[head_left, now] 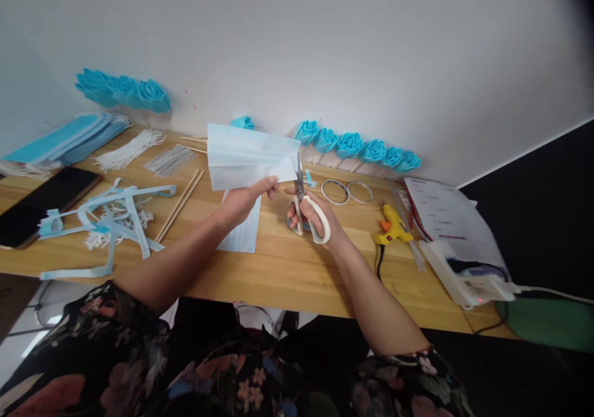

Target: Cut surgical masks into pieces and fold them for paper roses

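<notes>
My left hand (248,202) is closed on a pale blue mask sheet (245,157), pinching its lower edge between thumb and fingers and holding it above the table. In my right hand (327,216) is a pair of scissors (316,220) with white handles, its blades pointing up at the sheet's right edge. Whether the blades are cutting into the sheet I cannot tell. Beneath my left hand, another pale blue sheet (244,228) lies flat on the wood. A small blue scrap (310,179) lies just beyond the scissors.
Blue fabric flowers (349,145) lean along the wall. Leftward are stacked masks (69,138), white ear loops (132,148), thin strips (170,159), cut trimmings (125,213), sticks (179,206) and a phone (46,203). Rightward are tape rolls (335,192), a yellow glue gun (393,225) and a power strip (448,275).
</notes>
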Demonstrator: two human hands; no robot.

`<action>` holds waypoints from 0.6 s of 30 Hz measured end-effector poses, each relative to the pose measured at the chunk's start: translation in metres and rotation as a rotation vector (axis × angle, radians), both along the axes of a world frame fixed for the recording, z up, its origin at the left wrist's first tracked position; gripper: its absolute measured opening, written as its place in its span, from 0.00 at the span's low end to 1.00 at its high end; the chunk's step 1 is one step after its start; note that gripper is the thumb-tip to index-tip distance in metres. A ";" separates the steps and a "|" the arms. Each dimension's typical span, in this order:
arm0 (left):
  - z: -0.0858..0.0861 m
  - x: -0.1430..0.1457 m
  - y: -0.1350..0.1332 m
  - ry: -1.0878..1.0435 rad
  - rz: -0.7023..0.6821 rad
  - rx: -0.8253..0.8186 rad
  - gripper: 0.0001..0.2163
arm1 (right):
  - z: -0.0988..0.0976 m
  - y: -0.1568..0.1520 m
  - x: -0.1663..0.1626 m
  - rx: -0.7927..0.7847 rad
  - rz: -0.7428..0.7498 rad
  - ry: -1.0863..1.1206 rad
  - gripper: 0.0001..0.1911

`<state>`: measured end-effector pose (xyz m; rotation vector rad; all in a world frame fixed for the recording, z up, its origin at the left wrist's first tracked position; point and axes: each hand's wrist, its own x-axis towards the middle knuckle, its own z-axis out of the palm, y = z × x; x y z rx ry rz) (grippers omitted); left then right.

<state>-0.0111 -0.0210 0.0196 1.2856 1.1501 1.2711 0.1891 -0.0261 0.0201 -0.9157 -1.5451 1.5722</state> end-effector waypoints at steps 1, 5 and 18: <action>-0.002 -0.001 0.001 -0.007 -0.009 -0.006 0.18 | 0.000 0.000 0.000 -0.003 0.006 0.000 0.38; -0.004 -0.002 0.002 -0.065 -0.051 -0.009 0.18 | 0.000 0.000 0.000 -0.004 0.027 -0.014 0.38; -0.007 0.003 -0.009 0.169 -0.010 -0.106 0.20 | -0.003 0.004 0.003 0.027 -0.005 0.015 0.32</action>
